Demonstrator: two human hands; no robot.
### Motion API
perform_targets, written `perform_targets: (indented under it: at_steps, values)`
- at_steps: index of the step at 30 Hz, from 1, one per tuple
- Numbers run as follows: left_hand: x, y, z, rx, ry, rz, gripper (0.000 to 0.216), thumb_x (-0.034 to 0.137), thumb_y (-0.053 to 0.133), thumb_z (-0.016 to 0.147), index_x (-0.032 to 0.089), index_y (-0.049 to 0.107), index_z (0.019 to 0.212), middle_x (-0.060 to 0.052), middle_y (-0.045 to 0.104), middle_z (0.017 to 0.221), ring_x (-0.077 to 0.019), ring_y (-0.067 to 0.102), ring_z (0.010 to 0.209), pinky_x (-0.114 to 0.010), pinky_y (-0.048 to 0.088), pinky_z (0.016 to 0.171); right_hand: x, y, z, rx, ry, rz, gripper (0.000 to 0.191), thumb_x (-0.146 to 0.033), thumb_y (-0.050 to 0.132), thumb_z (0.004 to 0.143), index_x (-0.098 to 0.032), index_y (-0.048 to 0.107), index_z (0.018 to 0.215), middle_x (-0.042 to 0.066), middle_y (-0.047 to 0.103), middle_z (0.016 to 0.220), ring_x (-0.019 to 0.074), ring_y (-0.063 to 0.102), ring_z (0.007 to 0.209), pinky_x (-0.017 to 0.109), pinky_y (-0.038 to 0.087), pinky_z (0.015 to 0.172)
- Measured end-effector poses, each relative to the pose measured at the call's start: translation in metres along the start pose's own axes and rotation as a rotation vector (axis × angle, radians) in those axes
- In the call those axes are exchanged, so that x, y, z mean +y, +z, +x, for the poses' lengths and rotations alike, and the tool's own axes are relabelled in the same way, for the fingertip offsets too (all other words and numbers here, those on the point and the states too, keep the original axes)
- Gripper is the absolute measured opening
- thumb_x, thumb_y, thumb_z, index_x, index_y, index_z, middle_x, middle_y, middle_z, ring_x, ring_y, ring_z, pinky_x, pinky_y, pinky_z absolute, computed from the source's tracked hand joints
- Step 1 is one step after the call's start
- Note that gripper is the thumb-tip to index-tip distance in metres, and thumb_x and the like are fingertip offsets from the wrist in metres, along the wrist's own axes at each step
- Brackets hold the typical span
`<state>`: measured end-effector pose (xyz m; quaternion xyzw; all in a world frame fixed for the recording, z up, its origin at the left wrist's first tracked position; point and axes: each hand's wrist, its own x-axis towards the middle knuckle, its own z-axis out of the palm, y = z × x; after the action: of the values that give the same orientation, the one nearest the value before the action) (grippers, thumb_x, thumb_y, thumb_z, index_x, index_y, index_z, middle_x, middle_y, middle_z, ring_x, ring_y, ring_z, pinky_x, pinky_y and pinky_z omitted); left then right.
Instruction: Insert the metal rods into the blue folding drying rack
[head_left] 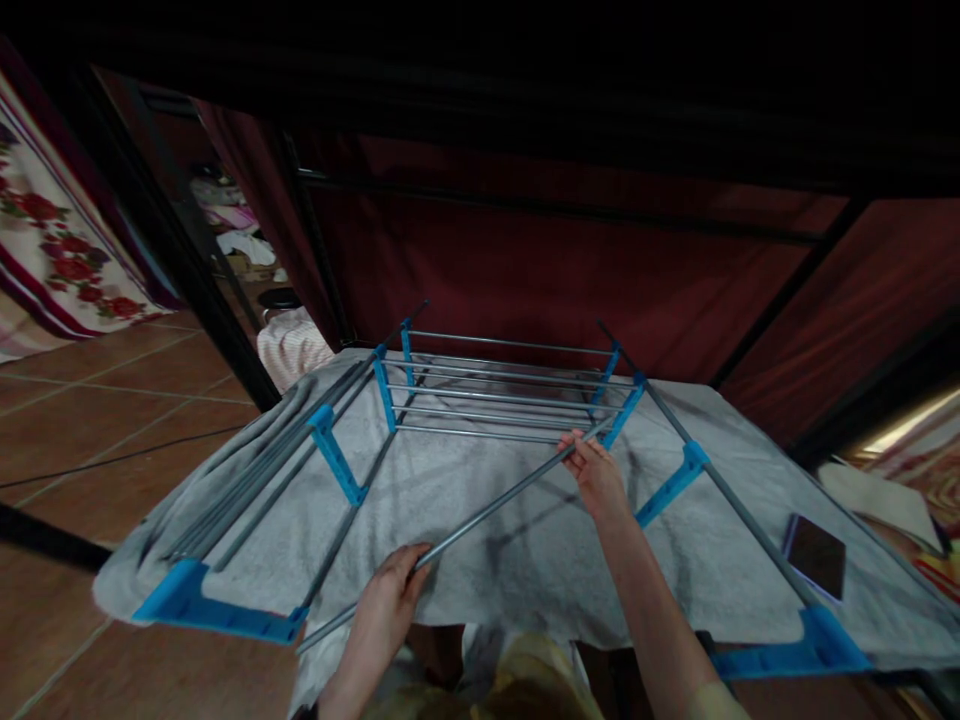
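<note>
A folding drying rack (517, 400) with grey metal rods and blue plastic joints lies on a grey towel (525, 540) spread over a table. One loose grey rod (495, 510) runs diagonally across the towel. My left hand (394, 590) is closed around the rod's near end. My right hand (592, 465) pinches its far end beside a blue joint (622, 415) of the rack.
A dark phone (816, 555) lies on the towel at the right. Dark red fabric wardrobe panels (570, 270) with black poles stand behind the table. Brown tiled floor (97, 410) lies to the left, with a floral cloth (52, 240) and a dark stool (279, 298).
</note>
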<state>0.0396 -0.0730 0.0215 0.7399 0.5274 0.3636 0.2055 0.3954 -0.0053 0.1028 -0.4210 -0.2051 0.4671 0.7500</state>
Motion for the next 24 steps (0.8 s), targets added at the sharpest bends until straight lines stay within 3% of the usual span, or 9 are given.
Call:
perform_targets:
  at_steps: [6,10,16,24]
  values:
    - [-0.027,-0.026,-0.017,0.014,0.005,0.031,0.038,0.056,0.054,0.094,0.026,0.076,0.102,-0.006,0.082,0.099,-0.0250,0.080,0.091,-0.033,0.065,0.082,-0.007,-0.013,0.014,0.077,0.001,-0.002,0.023,-0.028,0.082,0.074,-0.021,0.068,0.091,0.004,0.079,0.089,0.0164,0.074,0.078,0.030,0.062,0.075]
    - [-0.035,-0.042,-0.030,-0.009,-0.052,0.054,0.040,0.060,0.057,0.091,0.027,0.077,0.101,-0.005,0.082,0.101,-0.0261,0.080,0.094,-0.034,0.065,0.085,-0.010,-0.022,0.022,0.121,-0.009,-0.025,0.021,-0.029,0.079,0.076,-0.022,0.066,0.091,0.003,0.078,0.089,0.0158,0.074,0.079,0.030,0.062,0.077]
    - [-0.028,-0.057,-0.041,-0.042,-0.160,0.034,0.031,0.054,0.058,0.090,0.029,0.074,0.099,-0.001,0.082,0.098,-0.0261,0.079,0.090,-0.033,0.064,0.080,-0.002,-0.029,0.023,0.123,-0.017,-0.034,0.028,-0.032,0.084,0.074,-0.023,0.066,0.094,0.004,0.078,0.093,0.0166,0.073,0.081,0.035,0.063,0.083]
    - [-0.015,-0.052,-0.035,-0.115,-0.153,0.023,0.034,0.053,0.054,0.094,0.027,0.074,0.104,-0.003,0.082,0.101,-0.0259,0.079,0.093,-0.034,0.063,0.084,0.006,-0.022,0.017,0.134,0.045,-0.028,0.024,-0.032,0.082,0.076,-0.024,0.063,0.088,0.002,0.078,0.090,0.0171,0.074,0.082,0.036,0.062,0.084]
